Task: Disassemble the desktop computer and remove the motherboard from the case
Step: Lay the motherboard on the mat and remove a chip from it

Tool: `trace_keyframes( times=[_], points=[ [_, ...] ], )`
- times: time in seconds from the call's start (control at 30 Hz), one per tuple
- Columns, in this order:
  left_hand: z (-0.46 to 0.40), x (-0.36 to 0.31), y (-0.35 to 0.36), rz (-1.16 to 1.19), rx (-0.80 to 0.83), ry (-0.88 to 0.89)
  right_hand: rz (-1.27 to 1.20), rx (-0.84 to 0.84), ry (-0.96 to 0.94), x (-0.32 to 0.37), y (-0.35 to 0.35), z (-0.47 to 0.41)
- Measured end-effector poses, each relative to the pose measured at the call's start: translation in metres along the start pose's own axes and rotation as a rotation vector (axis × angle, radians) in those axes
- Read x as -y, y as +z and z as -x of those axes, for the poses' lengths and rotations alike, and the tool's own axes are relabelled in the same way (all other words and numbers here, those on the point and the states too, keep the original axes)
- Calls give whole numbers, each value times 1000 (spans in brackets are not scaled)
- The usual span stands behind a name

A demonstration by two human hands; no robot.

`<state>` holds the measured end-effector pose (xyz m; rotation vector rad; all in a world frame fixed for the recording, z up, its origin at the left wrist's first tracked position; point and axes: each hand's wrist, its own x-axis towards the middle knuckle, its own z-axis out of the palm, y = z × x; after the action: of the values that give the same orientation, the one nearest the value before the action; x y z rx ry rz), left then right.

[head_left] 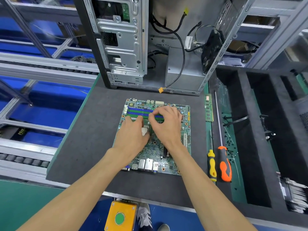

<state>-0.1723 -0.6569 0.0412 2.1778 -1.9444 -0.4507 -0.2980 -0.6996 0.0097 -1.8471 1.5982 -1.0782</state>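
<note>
- Green printed motherboard (173,157) lies flat on the dark grey foam mat (86,130), out of the case and just in front of it; its long axis runs away from the person, with the silver rear port block (146,164) at the near edge and the blue and green memory slots (140,111) crosswise near the far edge.
- Left hand (133,135) rests palm down on the middle of the board, fingers stretched toward the memory slots and covering the socket area; a pale square part (144,131) shows beside its thumb.
- Right hand (166,124) hovers over the board's far right part, thumb and forefinger curled toward each other above the slots; whether they pinch anything cannot be told.
- Both bare forearms reach in from the near edge and hide parts of the board.
- Open grey metal computer case (123,52) stands upright behind the mat, black cables (182,60) hanging loose inside, one ending in an orange connector (160,90).
- Right of the mat lie a green memory stick (208,108), a yellow-and-black screwdriver (212,165), an orange-and-black screwdriver with a long shaft (225,165) and scattered small black screws (230,144).
- Yellow box with a green button (120,216) sits below the bench edge.
</note>
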Motion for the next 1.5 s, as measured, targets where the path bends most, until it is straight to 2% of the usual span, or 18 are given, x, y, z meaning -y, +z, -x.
trace_keyframes(
  times=[0.23, 0.6, 0.77, 1.03, 1.13, 1.23, 1.5],
  points=[
    [1, -4, 1, 102, -67, -67, -93, 152, 23, -2, -14, -3],
    [-18, 0, -13, 269, -18, -238, -95, 187, -7, 0, -21, -2],
    [-22, 13, -26, 484, -17, -314, -106, 201, -19, 1, -24, 1],
    [-15, 24, -25, 758, 36, -377, -27, 291, -90, 0, -29, 17],
    [-11, 24, -24, 794, 49, -393, 100, 387, -137, -1, -31, 26],
    [-7, 24, -23, 817, 45, -396, 220, 401, -146, 0, -28, 33],
    [0, 21, -23, 850, 70, -396, 257, 429, -138, 3, -28, 31]
  ],
)
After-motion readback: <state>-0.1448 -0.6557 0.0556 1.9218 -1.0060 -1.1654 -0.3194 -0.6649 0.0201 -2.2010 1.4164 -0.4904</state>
